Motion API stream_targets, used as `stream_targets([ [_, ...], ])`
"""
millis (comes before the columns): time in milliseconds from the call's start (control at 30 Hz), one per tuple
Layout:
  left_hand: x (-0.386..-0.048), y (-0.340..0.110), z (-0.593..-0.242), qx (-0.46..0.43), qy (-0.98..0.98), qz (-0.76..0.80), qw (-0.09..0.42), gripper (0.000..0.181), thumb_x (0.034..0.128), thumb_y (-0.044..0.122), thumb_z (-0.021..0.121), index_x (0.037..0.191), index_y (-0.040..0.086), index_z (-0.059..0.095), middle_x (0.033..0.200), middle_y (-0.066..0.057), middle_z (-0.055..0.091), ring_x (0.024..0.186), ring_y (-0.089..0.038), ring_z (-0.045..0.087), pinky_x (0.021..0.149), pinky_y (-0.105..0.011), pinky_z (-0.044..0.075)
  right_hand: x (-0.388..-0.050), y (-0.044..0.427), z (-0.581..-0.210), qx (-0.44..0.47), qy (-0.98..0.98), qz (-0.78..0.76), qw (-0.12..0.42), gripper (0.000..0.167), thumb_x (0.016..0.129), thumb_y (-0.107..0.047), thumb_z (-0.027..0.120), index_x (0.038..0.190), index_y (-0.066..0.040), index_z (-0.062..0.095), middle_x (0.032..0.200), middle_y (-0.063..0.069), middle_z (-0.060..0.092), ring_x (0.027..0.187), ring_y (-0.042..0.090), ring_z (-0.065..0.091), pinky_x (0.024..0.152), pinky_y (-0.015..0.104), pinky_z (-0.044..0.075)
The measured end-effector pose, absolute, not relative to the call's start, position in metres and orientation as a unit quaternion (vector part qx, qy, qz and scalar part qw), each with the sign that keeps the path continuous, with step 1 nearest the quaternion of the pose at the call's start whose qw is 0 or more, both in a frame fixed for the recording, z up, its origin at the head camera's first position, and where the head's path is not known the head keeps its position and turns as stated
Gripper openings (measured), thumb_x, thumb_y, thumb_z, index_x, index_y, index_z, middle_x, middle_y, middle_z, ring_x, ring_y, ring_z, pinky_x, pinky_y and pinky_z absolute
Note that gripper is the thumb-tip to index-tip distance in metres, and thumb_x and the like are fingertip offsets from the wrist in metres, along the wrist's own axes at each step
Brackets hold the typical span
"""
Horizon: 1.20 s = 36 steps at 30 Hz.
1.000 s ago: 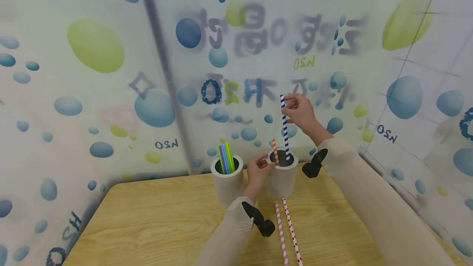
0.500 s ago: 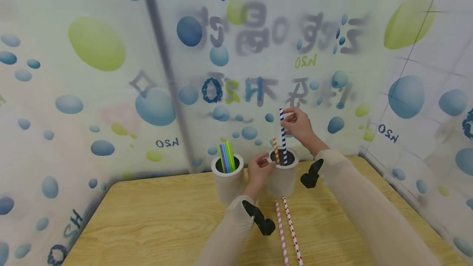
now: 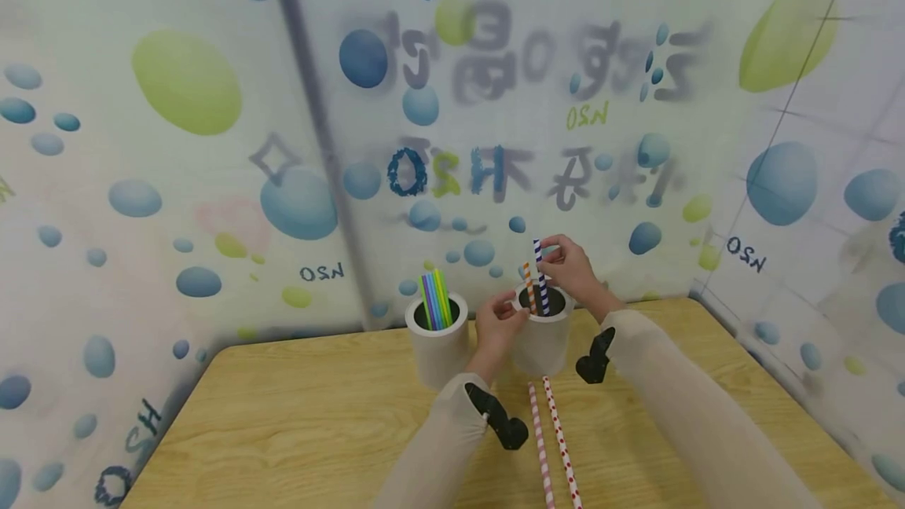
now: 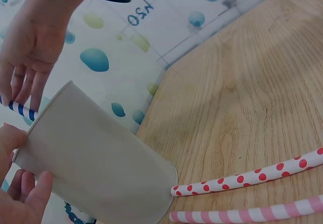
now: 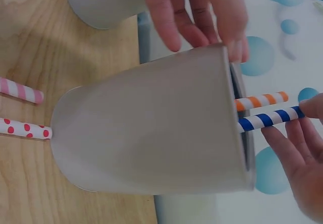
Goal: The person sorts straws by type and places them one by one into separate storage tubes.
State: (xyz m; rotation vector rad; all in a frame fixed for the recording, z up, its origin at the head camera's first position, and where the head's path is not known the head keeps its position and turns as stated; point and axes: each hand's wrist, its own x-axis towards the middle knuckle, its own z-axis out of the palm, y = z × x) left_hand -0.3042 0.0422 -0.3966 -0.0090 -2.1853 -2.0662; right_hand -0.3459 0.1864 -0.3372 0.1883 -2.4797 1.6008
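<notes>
My right hand (image 3: 571, 267) pinches a blue-and-white striped paper straw (image 3: 543, 289) near its top. The straw's lower end is inside the right white cup (image 3: 540, 348), hidden by the wall. Beside it an orange-and-white striped straw (image 5: 262, 101) leans in the same cup. My left hand (image 3: 497, 330) holds that cup at its left rim, one digit at the edge and others against the outer wall. On the table in front lie a pink-and-white striped straw (image 3: 540, 446) and a red-dotted white straw (image 3: 562, 442).
A second white cup (image 3: 436, 360) stands to the left with several coloured straws (image 3: 435, 301) upright in it. Both cups stand near the back edge of the wooden table (image 3: 297, 422). A printed curtain (image 3: 177, 218) hangs close behind the table.
My right hand has moved down with the blue-striped straw, which now sits much lower in the right cup. My left hand stays at the cup's rim.
</notes>
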Motion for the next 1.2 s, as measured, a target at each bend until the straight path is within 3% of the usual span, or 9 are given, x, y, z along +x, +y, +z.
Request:
stream_targets([
  [533, -0.303, 0.042, -0.394, -0.003, -0.726, -0.685, 0.066, 0.035, 0.0763, 0.003, 0.070, 0.110, -0.001, 0.063, 0.091, -0.011, 0.058, 0.082, -0.017, 0.056, 0.074, -0.028, 0.050, -0.342, 0.176, -0.354, 0.011, -0.863, 0.503, 0.051, 0.033, 0.085, 0.000, 0.058, 0.117, 0.002, 0.047, 0.094, 0.020, 0.055, 0.078, 0.029, 0.060, 0.068, 0.037, 0.053],
  [900, -0.302, 0.041, -0.395, -0.003, -0.728, -0.682, 0.068, 0.035, 0.0760, 0.002, 0.070, 0.110, -0.002, 0.063, 0.092, -0.012, 0.058, 0.082, -0.018, 0.057, 0.072, -0.028, 0.051, -0.342, 0.170, -0.360, 0.010, -0.908, 0.409, 0.091, 0.028, 0.083, -0.006, 0.062, 0.109, 0.000, 0.053, 0.091, 0.018, 0.062, 0.080, 0.029, 0.060, 0.068, 0.038, 0.051],
  [1200, -0.304, 0.041, -0.395, -0.005, -0.728, -0.682, 0.068, 0.035, 0.0764, 0.002, 0.070, 0.110, -0.001, 0.063, 0.091, -0.011, 0.058, 0.081, -0.017, 0.056, 0.072, -0.028, 0.051, -0.343, 0.170, -0.356, 0.001, -0.903, 0.423, 0.080, 0.028, 0.082, -0.005, 0.062, 0.108, 0.002, 0.056, 0.094, 0.020, 0.062, 0.075, 0.028, 0.061, 0.055, 0.031, 0.052],
])
